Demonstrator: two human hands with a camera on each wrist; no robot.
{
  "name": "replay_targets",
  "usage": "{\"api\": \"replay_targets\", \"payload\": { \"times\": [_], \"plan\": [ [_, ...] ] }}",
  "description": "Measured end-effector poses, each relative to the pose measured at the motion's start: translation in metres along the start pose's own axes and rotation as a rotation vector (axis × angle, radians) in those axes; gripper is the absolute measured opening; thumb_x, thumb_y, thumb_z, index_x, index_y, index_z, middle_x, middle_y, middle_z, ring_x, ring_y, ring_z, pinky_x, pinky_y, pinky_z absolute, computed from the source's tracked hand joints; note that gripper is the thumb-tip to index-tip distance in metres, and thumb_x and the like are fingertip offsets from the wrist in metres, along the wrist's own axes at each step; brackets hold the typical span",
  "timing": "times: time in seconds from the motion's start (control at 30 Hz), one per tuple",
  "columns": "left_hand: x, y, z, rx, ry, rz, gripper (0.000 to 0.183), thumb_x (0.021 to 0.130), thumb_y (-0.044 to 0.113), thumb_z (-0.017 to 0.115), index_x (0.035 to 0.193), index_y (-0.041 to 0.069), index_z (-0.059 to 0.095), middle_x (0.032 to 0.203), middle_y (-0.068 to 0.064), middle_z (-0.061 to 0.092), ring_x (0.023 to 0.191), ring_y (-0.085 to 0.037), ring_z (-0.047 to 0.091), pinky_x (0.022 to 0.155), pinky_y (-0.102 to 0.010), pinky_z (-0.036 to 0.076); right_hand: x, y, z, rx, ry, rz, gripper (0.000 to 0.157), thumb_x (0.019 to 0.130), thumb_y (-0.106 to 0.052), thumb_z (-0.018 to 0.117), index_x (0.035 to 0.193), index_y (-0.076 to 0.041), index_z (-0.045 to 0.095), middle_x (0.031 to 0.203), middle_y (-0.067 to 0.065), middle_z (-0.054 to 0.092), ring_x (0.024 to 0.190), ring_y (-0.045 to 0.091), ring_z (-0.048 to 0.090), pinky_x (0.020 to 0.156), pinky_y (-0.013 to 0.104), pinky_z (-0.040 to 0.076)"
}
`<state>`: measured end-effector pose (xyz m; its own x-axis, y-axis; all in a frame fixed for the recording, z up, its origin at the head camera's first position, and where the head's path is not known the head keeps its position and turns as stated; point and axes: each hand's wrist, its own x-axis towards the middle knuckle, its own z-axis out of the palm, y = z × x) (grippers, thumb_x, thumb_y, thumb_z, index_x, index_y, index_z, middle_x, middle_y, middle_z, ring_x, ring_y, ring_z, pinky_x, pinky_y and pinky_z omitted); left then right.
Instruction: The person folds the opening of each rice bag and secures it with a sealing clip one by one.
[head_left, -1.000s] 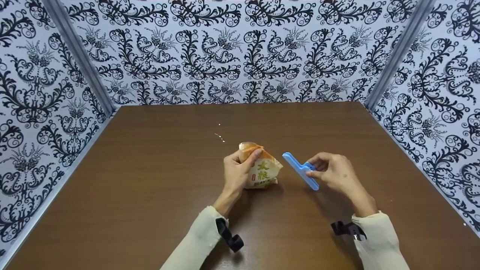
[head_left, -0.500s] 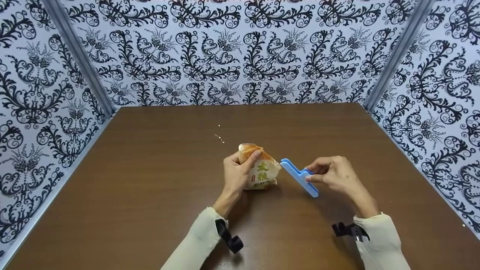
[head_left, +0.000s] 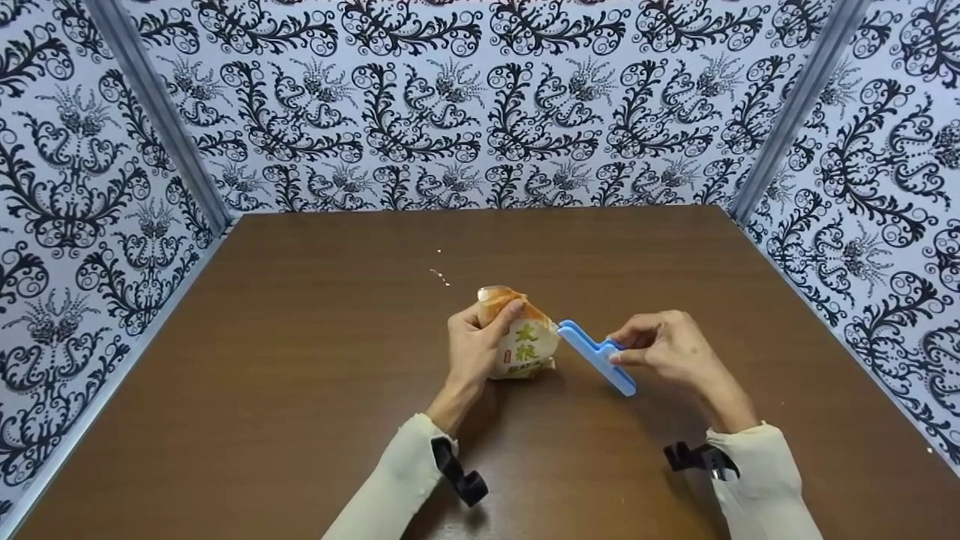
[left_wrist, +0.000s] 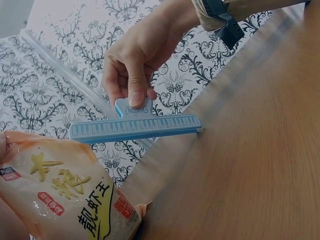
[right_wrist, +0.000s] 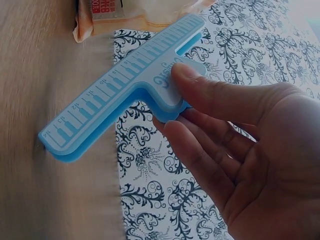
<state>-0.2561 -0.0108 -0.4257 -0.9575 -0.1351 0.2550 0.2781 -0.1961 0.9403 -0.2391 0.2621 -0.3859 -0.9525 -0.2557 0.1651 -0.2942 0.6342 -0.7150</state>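
My left hand [head_left: 474,341] grips the top of a small snack bag [head_left: 531,349], cream and orange with green and black characters, its thumb on the front. The bag [left_wrist: 65,185] fills the lower left of the left wrist view. In my right hand [head_left: 671,346] a long blue bag clip [head_left: 596,358] is pinched by its handle tabs between thumb and fingers. Piano-key markings run along the clip [right_wrist: 115,85] in the right wrist view. The clip's far end meets or overlaps the bag's right edge; contact cannot be made out.
Small pale crumbs [head_left: 440,277] lie on the brown table [head_left: 300,337] beyond the left hand. Patterned black-and-white walls [head_left: 480,105] stand at the back and both sides. A black strap [head_left: 459,472] hangs from the left wrist, another strap [head_left: 701,461] from the right.
The right hand has brought the clip left and slightly nearer me, so its far end now reaches the bag's right edge. The left hand and the bag have stayed nearly still.
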Motion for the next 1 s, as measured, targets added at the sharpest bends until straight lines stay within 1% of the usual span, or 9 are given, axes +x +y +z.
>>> {"api": "replay_targets", "payload": {
  "times": [0.17,0.33,0.43,0.5,0.73,1.0],
  "plan": [
    [0.0,0.0,0.0,-0.021,-0.01,0.001,0.021,0.093,0.016,0.079,0.1,-0.004,0.077,0.085,-0.008,0.079,0.073,-0.013,0.073,0.067,-0.027,0.059,0.003,-0.001,0.0,-0.014,-0.012,-0.003,0.018,0.078,-0.013,0.091,0.093,-0.008,0.082,0.084,0.009,0.079,0.069,0.013,0.064,0.063,0.021,0.052],
    [0.002,-0.001,0.001,-0.056,-0.012,0.006,0.02,0.093,0.012,0.079,0.102,-0.006,0.078,0.084,-0.003,0.08,0.072,-0.011,0.072,0.067,-0.026,0.059,0.006,0.0,0.001,-0.051,-0.015,-0.025,0.018,0.077,-0.014,0.093,0.091,-0.01,0.083,0.084,0.007,0.08,0.068,0.012,0.066,0.062,0.021,0.052],
    [0.003,-0.002,0.001,-0.056,-0.009,0.006,0.019,0.092,0.011,0.079,0.102,-0.006,0.078,0.083,-0.002,0.079,0.071,-0.01,0.071,0.066,-0.026,0.058,0.007,0.001,0.001,-0.057,-0.021,-0.023,0.018,0.077,-0.015,0.093,0.092,-0.01,0.083,0.084,0.007,0.08,0.069,0.012,0.065,0.062,0.022,0.052],
    [0.003,-0.002,0.001,-0.053,-0.008,0.008,0.019,0.092,0.01,0.079,0.102,-0.006,0.078,0.083,-0.002,0.079,0.071,-0.01,0.071,0.066,-0.026,0.058,0.008,0.0,0.001,-0.056,-0.025,-0.021,0.018,0.077,-0.015,0.092,0.092,-0.01,0.083,0.084,0.007,0.08,0.069,0.013,0.065,0.062,0.022,0.052],
    [0.002,0.001,0.003,-0.072,0.0,0.007,0.019,0.092,0.01,0.08,0.102,-0.006,0.078,0.086,-0.003,0.081,0.071,-0.011,0.071,0.066,-0.025,0.057,0.01,0.001,0.003,0.0,-0.041,-0.024,0.019,0.079,-0.013,0.091,0.094,-0.007,0.082,0.087,0.01,0.08,0.072,0.012,0.067,0.066,0.021,0.055],
    [0.002,-0.001,0.002,-0.068,0.008,0.0,0.019,0.092,0.01,0.08,0.101,-0.006,0.078,0.083,-0.001,0.08,0.069,-0.009,0.07,0.064,-0.024,0.055,0.01,0.0,0.006,-0.012,-0.038,-0.025,0.019,0.079,-0.013,0.091,0.095,-0.008,0.082,0.086,0.009,0.079,0.071,0.014,0.066,0.065,0.021,0.054]
  ]
}}
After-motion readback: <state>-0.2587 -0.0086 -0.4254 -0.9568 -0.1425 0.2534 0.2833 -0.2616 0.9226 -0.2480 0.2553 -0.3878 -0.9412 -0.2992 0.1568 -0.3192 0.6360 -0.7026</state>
